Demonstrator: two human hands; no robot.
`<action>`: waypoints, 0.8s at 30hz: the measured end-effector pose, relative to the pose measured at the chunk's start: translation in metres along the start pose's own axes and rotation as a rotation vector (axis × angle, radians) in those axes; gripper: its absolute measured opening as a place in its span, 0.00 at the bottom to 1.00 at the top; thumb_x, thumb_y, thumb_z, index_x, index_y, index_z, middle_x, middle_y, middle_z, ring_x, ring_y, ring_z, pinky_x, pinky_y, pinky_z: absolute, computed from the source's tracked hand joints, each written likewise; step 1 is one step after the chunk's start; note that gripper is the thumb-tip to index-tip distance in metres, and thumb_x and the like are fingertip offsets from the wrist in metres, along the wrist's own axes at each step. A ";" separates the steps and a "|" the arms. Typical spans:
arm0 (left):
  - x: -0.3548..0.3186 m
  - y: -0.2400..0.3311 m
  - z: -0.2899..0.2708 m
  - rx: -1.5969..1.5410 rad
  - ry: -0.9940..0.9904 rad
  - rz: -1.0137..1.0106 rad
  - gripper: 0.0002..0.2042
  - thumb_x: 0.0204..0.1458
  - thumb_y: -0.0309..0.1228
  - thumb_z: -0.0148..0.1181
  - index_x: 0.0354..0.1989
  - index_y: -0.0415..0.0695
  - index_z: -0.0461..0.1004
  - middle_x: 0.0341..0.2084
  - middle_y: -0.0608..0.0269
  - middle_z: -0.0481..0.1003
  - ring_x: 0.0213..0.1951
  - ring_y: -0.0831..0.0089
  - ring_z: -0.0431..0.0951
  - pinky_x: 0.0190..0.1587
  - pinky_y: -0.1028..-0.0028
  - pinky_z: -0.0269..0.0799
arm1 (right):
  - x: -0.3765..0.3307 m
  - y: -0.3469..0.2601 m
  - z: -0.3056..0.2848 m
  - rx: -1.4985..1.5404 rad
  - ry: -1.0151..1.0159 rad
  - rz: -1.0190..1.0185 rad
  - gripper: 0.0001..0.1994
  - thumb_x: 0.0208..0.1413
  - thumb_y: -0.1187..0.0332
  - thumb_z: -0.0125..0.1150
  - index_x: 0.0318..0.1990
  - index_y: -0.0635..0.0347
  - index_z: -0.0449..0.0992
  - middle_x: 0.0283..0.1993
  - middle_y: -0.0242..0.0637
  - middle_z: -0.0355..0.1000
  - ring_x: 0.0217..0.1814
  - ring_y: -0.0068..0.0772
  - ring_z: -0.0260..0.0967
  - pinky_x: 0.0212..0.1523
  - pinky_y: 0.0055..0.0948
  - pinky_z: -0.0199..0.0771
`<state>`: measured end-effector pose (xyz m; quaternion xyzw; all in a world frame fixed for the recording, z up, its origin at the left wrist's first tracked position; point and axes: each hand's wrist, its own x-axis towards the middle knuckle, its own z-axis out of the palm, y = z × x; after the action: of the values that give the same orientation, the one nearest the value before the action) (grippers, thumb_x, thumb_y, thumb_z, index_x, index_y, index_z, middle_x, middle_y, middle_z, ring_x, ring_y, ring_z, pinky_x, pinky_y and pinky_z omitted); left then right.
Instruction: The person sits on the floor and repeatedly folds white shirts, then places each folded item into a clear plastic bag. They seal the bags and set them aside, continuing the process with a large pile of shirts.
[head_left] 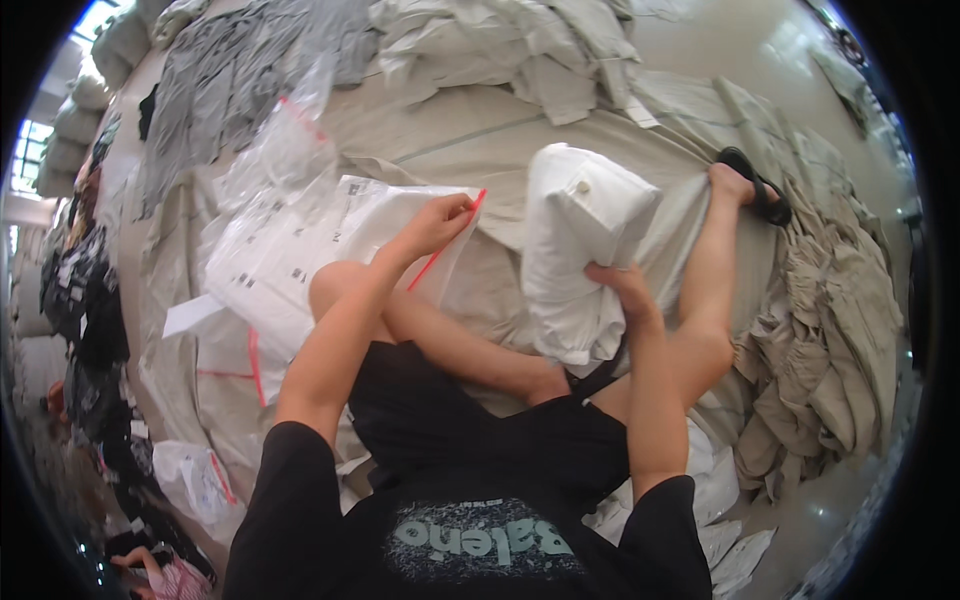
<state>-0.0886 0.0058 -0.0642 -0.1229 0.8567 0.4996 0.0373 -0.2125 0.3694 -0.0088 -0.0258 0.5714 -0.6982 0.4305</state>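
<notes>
A heap of pale garments (820,330) filled the frame's right. At centre the right hand (622,290) clutched a folded white garment (580,250), held upright for bagging. Centre-left, the left hand (435,228) pinched the clear plastic bag (300,250) open by its red-strip mouth.

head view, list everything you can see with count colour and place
folded garment: one, white, centre, gripped by the right hand
clear plastic bag: one, red strip at its mouth, left of centre, pinched by the left hand
more clear bags: several, lower left
grey garments: a pile, upper left
beige garments: heaps, top and right
black sandal: one, on the foot, upper right
left hand: on bag edge
right hand: on garment
</notes>
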 end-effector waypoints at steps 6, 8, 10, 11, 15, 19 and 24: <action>0.026 0.096 0.033 -0.185 -0.370 0.195 0.17 0.65 0.28 0.67 0.60 0.34 0.79 0.50 0.57 0.86 0.52 0.71 0.81 0.61 0.66 0.76 | 0.000 0.006 -0.022 -0.065 -0.061 -0.060 0.38 0.46 0.76 0.82 0.68 0.66 0.74 0.59 0.37 0.79 0.60 0.37 0.77 0.62 0.38 0.77; 0.033 0.108 0.040 -0.161 -0.398 0.200 0.17 0.65 0.28 0.67 0.59 0.34 0.80 0.52 0.56 0.86 0.54 0.70 0.81 0.64 0.65 0.75 | 0.003 0.015 -0.034 -0.101 -0.032 -0.049 0.39 0.46 0.76 0.82 0.69 0.66 0.73 0.60 0.38 0.79 0.60 0.37 0.77 0.63 0.38 0.77; 0.040 0.111 0.050 -0.152 -0.452 0.173 0.16 0.64 0.28 0.67 0.57 0.34 0.81 0.50 0.57 0.86 0.52 0.71 0.81 0.61 0.66 0.76 | 0.008 0.030 -0.055 -0.052 0.021 0.007 0.39 0.47 0.76 0.81 0.69 0.66 0.73 0.61 0.40 0.78 0.61 0.38 0.76 0.63 0.39 0.76; 0.042 0.109 0.052 -0.149 -0.491 0.146 0.15 0.63 0.28 0.67 0.55 0.33 0.81 0.46 0.58 0.86 0.48 0.72 0.81 0.56 0.67 0.77 | 0.017 0.047 -0.071 -0.002 -0.038 -0.091 0.37 0.50 0.75 0.79 0.69 0.68 0.72 0.61 0.42 0.78 0.61 0.39 0.77 0.64 0.39 0.76; 0.019 0.073 0.049 0.062 -0.558 0.134 0.13 0.57 0.27 0.65 0.50 0.37 0.83 0.25 0.63 0.74 0.31 0.71 0.72 0.37 0.65 0.72 | 0.016 0.048 -0.070 0.068 0.027 -0.172 0.34 0.56 0.71 0.75 0.70 0.70 0.72 0.62 0.43 0.78 0.61 0.41 0.77 0.64 0.39 0.76; -0.024 0.020 0.033 0.336 -0.446 -0.036 0.16 0.52 0.25 0.62 0.50 0.41 0.84 0.33 0.49 0.82 0.38 0.54 0.82 0.43 0.58 0.76 | 0.023 0.049 -0.058 0.150 0.037 -0.149 0.33 0.57 0.69 0.75 0.70 0.70 0.72 0.62 0.43 0.78 0.60 0.40 0.78 0.62 0.38 0.78; -0.045 0.008 -0.009 0.493 -0.345 -0.043 0.14 0.56 0.30 0.64 0.51 0.44 0.85 0.38 0.49 0.84 0.42 0.49 0.83 0.48 0.55 0.78 | 0.018 0.042 -0.038 0.232 0.043 -0.091 0.31 0.59 0.67 0.74 0.68 0.69 0.74 0.59 0.41 0.80 0.56 0.37 0.80 0.57 0.35 0.82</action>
<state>-0.0462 0.0096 -0.0447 -0.0415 0.9305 0.2889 0.2214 -0.2194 0.3881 -0.0648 0.0133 0.4943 -0.7788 0.3860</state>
